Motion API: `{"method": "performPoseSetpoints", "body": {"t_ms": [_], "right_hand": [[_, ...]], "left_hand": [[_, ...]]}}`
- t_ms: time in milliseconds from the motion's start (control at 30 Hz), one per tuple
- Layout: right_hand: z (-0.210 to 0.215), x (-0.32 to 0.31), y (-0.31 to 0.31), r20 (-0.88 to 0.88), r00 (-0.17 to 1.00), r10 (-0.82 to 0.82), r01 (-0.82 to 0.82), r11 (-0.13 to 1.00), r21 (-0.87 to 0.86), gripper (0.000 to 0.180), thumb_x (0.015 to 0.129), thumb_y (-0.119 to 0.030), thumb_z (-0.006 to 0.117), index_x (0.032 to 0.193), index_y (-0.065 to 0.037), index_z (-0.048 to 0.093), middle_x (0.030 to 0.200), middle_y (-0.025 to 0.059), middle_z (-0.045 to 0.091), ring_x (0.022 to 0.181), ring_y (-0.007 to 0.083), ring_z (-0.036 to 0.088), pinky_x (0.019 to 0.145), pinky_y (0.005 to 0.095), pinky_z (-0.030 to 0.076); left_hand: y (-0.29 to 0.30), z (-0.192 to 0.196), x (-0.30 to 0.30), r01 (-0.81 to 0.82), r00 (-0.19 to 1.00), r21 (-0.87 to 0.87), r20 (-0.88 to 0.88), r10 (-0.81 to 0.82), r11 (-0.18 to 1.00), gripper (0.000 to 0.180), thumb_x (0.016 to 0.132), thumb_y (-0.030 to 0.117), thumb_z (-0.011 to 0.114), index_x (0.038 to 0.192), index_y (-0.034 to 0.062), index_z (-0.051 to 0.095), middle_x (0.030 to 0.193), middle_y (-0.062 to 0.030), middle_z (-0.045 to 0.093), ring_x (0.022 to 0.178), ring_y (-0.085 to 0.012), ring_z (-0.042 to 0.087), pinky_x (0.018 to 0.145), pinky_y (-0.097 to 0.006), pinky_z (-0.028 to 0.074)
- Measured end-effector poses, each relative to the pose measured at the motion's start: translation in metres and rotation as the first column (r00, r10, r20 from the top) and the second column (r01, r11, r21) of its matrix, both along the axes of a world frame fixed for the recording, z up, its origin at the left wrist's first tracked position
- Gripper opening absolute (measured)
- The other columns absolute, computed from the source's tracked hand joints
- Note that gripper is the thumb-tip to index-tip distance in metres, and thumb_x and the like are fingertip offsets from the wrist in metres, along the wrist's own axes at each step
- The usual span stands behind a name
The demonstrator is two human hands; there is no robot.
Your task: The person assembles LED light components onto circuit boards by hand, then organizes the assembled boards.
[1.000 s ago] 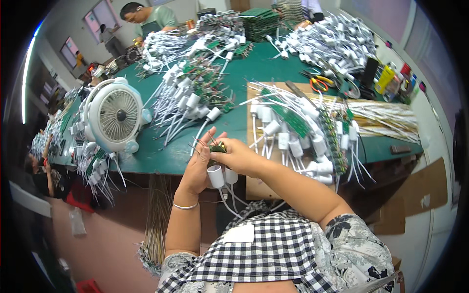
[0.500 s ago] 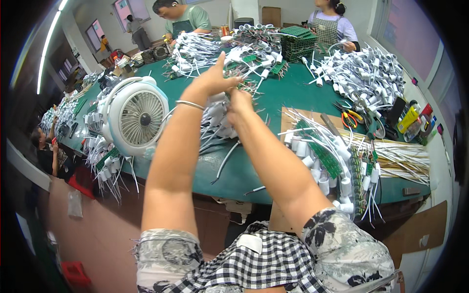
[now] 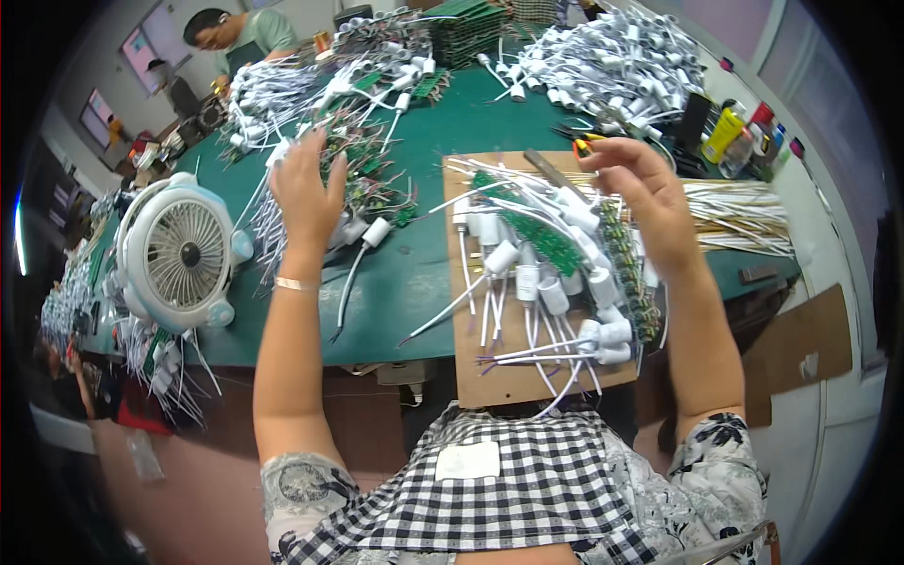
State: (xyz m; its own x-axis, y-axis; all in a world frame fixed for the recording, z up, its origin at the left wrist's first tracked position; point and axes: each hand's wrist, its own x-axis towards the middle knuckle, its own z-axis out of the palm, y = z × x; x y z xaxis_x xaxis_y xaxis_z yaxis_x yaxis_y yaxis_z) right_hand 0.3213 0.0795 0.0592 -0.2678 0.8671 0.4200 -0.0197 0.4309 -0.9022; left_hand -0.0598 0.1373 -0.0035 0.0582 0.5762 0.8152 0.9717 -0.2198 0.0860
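My left hand [image 3: 306, 193] is spread at the near-left edge of a heap of wired green circuit boards [image 3: 363, 165], with no object visible in it. Loosely curled, fingers apart, my right hand [image 3: 654, 202] is raised beside the board's right side; nothing shows in its grasp. Just beyond its fingertips lie pliers [image 3: 586, 144] with yellow and red handles, partly hidden. Between my hands, a brown board [image 3: 485, 377] bears a bundle of white cylindrical parts [image 3: 553, 295] with white wires, green circuit board panels [image 3: 541, 240] and a narrow metal strip tool [image 3: 551, 172].
A white and light-blue fan [image 3: 188, 254] stands at left. Heaps of white wired parts [image 3: 612, 66] and stacked green boards [image 3: 466, 33] lie at the back. White and tan strips [image 3: 739, 218] and a yellow bottle [image 3: 723, 134] are at right. A co-worker [image 3: 250, 42] sits across the table.
My hands have separated: the right came back and right to the brown board, the left moved left. The view has shifted right, and white parts with wires now lie on the board's near half.
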Motion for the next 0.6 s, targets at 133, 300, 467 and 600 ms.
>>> {"method": "performPoseSetpoints", "body": {"t_ms": [133, 300, 467, 600], "right_hand": [[-0.035, 0.033, -0.002, 0.673, 0.714, -0.193, 0.104, 0.98, 0.17, 0.062, 0.07, -0.03, 0.073, 0.12, -0.002, 0.049, 0.114, 0.0142, 0.053, 0.107, 0.0297, 0.049, 0.091, 0.0384, 0.039], [-0.054, -0.015, -0.013, 0.76, 0.495, -0.421, -0.02, 0.869, 0.495, 0.073, 0.065, -0.033, 0.076, 0.124, -0.006, 0.043, 0.119, 0.0159, 0.05, 0.113, 0.0316, 0.046, 0.091, 0.0404, 0.039], [-0.073, -0.041, 0.018, 0.761, 0.484, -0.432, 0.166, 0.899, 0.404, 0.045, 0.074, -0.027, 0.069, 0.109, -0.003, 0.053, 0.093, 0.0129, 0.06, 0.087, 0.0305, 0.057, 0.075, 0.0411, 0.045], [-0.095, -0.002, 0.073, 0.318, 0.862, -0.393, 0.405, 0.914, 0.032, 0.022, 0.083, -0.02, 0.057, 0.092, 0.001, 0.059, 0.067, 0.0061, 0.057, 0.061, 0.0189, 0.056, 0.057, 0.0325, 0.045]], "left_hand": [[-0.042, -0.04, 0.063, 0.391, 0.912, -0.094, 0.173, -0.372, 0.916, 0.008, 0.076, 0.012, 0.063, 0.078, 0.0046, 0.066, 0.083, -0.0122, 0.065, 0.083, -0.0297, 0.061, 0.076, -0.037, 0.046], [-0.064, -0.071, 0.145, 0.316, 0.917, -0.189, 0.314, -0.247, 0.93, 0.023, 0.072, 0.026, 0.066, 0.089, 0.0099, 0.068, 0.09, -0.0125, 0.06, 0.086, -0.0298, 0.057, 0.076, -0.041, 0.043], [-0.086, -0.068, 0.165, 0.184, 0.955, -0.497, 0.295, -0.035, 0.848, 0.049, 0.075, 0.032, 0.066, 0.12, 0.0158, 0.055, 0.13, -0.0141, 0.042, 0.119, -0.0315, 0.036, 0.095, -0.048, 0.029], [-0.068, -0.073, 0.147, 0.089, 0.96, -0.627, 0.262, 0.102, 0.774, 0.054, 0.078, 0.042, 0.062, 0.126, 0.0187, 0.051, 0.14, -0.0157, 0.032, 0.124, -0.0348, 0.032, 0.097, -0.05, 0.027]]}}
